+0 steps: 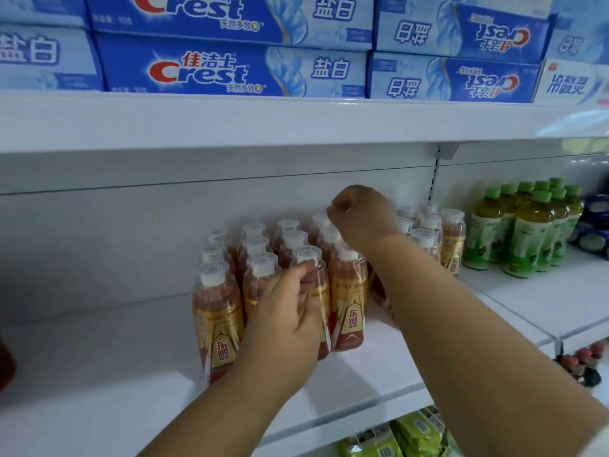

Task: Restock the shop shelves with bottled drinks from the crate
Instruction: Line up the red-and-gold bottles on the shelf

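The amber drink bottles (348,291) stand in rows on the white shelf (99,374). Your left hand (290,311) curls round a front-row bottle (313,268) just left of them. Your right hand (359,216) pinches a cap in the back row. Green-capped bottles (527,225) stand right of the amber group; toothpaste boxes (211,70) lie above.

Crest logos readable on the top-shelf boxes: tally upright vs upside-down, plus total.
upright Crest logos: 2
upside-down Crest logos: 2
Total: 4
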{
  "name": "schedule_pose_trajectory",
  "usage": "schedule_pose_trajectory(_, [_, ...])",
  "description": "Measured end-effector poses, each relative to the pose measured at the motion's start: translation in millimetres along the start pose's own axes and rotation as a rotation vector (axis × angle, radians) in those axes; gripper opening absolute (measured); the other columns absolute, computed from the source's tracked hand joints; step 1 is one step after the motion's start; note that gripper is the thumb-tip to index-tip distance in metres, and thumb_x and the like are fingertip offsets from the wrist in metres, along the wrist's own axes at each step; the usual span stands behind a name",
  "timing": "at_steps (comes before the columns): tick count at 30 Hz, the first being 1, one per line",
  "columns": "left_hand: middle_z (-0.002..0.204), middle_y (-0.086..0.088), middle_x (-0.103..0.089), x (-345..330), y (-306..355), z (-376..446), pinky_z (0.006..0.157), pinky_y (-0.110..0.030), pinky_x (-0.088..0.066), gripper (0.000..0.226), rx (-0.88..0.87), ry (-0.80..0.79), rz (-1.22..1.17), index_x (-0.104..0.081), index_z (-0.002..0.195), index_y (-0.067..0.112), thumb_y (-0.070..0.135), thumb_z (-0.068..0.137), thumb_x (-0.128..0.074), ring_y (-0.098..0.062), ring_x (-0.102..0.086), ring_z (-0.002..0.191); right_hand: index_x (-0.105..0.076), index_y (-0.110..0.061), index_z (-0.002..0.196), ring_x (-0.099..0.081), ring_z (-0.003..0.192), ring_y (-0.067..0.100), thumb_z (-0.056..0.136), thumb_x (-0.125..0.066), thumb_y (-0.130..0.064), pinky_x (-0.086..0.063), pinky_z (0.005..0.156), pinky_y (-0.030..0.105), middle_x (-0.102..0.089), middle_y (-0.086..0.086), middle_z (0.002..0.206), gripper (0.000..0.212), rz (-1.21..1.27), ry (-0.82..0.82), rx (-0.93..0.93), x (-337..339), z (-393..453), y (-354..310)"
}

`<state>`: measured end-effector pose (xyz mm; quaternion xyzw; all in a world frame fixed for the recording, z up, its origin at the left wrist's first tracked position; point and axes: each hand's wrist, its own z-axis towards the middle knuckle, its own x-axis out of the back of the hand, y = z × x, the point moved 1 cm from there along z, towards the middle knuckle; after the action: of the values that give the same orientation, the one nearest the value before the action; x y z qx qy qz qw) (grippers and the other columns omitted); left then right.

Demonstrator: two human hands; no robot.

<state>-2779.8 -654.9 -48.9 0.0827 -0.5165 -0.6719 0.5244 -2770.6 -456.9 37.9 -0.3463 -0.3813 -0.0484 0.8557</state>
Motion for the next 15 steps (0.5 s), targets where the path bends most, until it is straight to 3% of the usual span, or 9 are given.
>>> schedule_pose_trajectory(3, [0.129, 0.025, -0.052, 2.7, -5.8, -4.5, 0.106, -0.030, -0.047, 0.044, 0.008, -0.030, 0.015, -0.050, 0.139, 0.042, 0.020, 0.101, -0.051, 0.011, -0.050, 0.118, -0.061, -0.009, 0.070, -0.062, 0.064, 0.017, 0.091, -0.064, -0.043, -0.033, 0.045, 0.022, -0.062, 0.001, 0.068, 0.041, -0.342, -0.209, -0.030, -13.1, 34.4, 11.5])
schedule_pose_trajectory(5, [0.131, 0.025, -0.053, 4.0, -10.0, -5.9, 0.106, -0.030, -0.047, 0.046, 0.014, -0.041, 0.028, -0.049, 0.138, 0.045, 0.019, 0.100, -0.054, 0.011, -0.050, 0.119, -0.055, -0.011, 0.061, -0.057, 0.054, 0.016, 0.088, -0.070, -0.045, -0.033, 0.043, 0.023, -0.056, 0.000, 0.057, 0.046, -0.397, -0.262, -0.053, -24.4, 44.7, 13.9])
schedule_pose_trajectory(10, [0.131, 0.027, -0.052, 5.8, -13.3, -5.8, 0.105, -0.027, -0.047, 0.053, 0.019, -0.072, 0.043, -0.041, 0.125, 0.061, 0.018, 0.098, -0.058, 0.012, -0.050, 0.120, -0.054, -0.012, 0.061, -0.055, 0.052, 0.017, 0.080, -0.077, -0.042, -0.037, 0.046, 0.024, -0.055, 0.001, 0.056, 0.042, -0.398, -0.334, -0.046, -26.8, 51.0, 5.1])
schedule_pose_trajectory(15, [0.131, 0.028, -0.050, 3.5, -14.5, -6.0, 0.108, -0.024, -0.044, 0.049, 0.011, -0.085, 0.047, -0.043, 0.132, 0.052, 0.020, 0.098, -0.058, 0.011, -0.049, 0.122, -0.052, -0.012, 0.066, -0.050, 0.054, 0.015, 0.086, -0.071, -0.011, -0.035, 0.044, 0.024, -0.054, 0.001, 0.062, 0.028, -0.488, -0.350, 0.019, -27.0, 48.7, 2.6])
